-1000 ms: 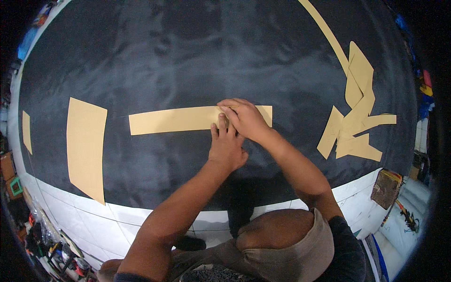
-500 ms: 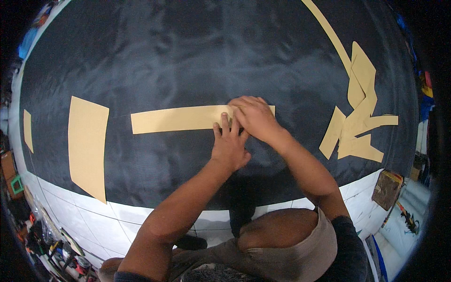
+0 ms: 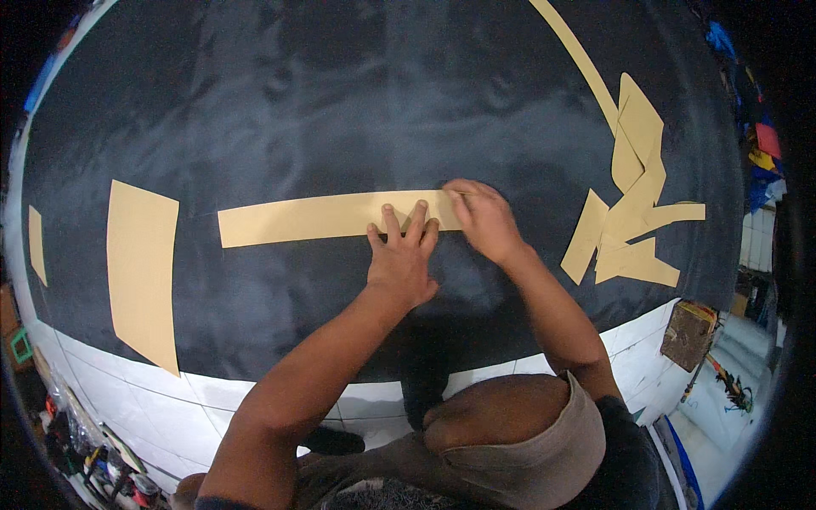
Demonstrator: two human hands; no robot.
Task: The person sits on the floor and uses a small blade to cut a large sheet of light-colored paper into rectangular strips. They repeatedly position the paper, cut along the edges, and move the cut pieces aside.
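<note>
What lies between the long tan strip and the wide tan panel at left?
Nothing: in the head view only bare black fabric separates the long tan strip from the wide tan panel.

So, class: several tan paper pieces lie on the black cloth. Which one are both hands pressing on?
The long horizontal strip in the middle: both hands rest on its right end. The wide piece at left and the pile at right lie untouched.

Head-worn fisheye, close, looking downward
</note>
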